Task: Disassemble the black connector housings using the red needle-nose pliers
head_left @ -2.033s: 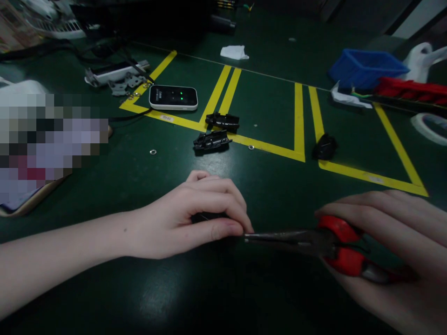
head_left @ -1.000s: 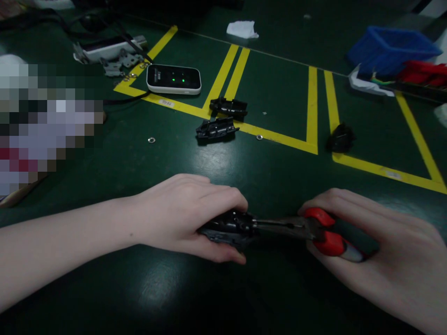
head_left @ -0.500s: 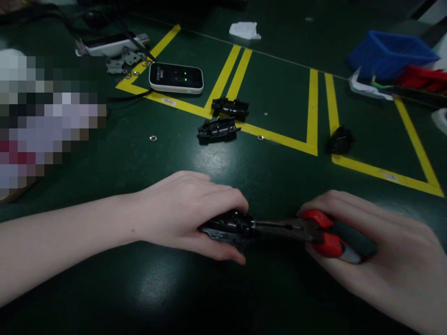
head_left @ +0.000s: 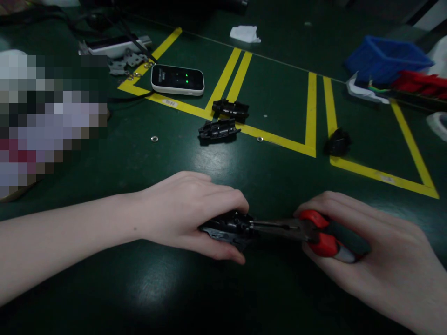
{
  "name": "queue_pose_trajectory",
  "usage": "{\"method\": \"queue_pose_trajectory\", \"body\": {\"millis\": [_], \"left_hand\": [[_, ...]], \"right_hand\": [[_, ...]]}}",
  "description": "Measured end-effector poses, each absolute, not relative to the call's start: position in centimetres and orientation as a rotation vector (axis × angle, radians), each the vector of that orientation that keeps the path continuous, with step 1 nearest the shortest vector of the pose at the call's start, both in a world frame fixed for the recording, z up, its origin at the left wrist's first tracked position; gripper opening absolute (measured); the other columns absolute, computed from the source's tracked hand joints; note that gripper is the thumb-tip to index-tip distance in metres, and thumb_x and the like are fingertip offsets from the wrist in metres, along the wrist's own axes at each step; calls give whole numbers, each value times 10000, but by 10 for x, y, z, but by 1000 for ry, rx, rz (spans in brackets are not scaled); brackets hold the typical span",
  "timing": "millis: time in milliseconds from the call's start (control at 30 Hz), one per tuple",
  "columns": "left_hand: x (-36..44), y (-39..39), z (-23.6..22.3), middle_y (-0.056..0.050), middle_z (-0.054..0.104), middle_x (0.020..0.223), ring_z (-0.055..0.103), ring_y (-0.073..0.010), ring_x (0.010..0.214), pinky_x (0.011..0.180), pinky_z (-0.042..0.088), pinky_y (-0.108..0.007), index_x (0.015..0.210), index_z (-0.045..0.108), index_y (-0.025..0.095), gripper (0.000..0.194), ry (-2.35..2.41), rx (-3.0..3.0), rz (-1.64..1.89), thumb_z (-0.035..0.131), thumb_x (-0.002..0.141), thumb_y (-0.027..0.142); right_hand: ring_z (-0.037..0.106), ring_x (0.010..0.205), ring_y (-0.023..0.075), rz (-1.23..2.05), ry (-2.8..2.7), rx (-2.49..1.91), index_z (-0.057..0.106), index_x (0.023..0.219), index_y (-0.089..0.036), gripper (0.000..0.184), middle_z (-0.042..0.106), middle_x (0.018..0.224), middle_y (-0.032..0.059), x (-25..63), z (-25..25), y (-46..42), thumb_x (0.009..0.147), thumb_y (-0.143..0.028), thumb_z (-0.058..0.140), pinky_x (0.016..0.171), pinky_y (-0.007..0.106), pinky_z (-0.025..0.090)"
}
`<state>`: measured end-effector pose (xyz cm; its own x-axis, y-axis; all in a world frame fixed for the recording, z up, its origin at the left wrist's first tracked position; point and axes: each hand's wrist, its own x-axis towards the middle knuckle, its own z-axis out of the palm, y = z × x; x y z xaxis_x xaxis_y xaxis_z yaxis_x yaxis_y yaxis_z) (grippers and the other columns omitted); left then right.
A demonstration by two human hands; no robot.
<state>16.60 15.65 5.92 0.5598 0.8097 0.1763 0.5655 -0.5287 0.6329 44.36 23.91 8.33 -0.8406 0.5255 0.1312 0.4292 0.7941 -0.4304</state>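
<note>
My left hand [head_left: 195,214] presses a black plastic part [head_left: 228,230] against the dark green tabletop, fingers over its far side and thumb along the near side. Much of the part is hidden under the palm. From the right, my right hand [head_left: 366,251] grips long-nose pliers [head_left: 289,228] with red handles. The jaw tips meet the right end of the black part, at a small shiny metal piece [head_left: 252,225]; whether they clamp it I cannot tell. Two more black plastic parts, a nearer one [head_left: 219,130] and a farther one [head_left: 231,109], lie beyond my left hand.
Small metal rings, a left one [head_left: 154,139] and a right one [head_left: 260,139], lie on the table. Farther back are a white-edged device [head_left: 177,80], grey metal pieces [head_left: 125,63] and white paper [head_left: 245,34]. At right are a black piece [head_left: 338,143] and a blue bin [head_left: 386,60].
The view has shifted slightly. My right hand and the pliers sit a touch farther left, with the handles appearing closer together. My left hand holds the black part as before.
</note>
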Motion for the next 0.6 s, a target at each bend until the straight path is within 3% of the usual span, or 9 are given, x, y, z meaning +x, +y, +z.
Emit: {"method": "queue_pose_trajectory", "body": {"millis": [200,600], "left_hand": [[167,155,59,21,687,839,593,-122,671,604,378,-244,1055,596,182,380,1097,2279,636,636,925,537],[167,158,61,27,687,837,593,-118,665,601,380,-237,1047,605,173,396,1043,2265,639,697,887,523]], "right_hand": [[636,644,193,551,-2751,-764,602,928,-290,65,662,809,4,446,82,240,879,-332,603,479,306,485],[638,657,188,625,-2772,-793,592,924,-301,92,652,813,-5,442,88,237,851,-254,620,499,311,497]]}}
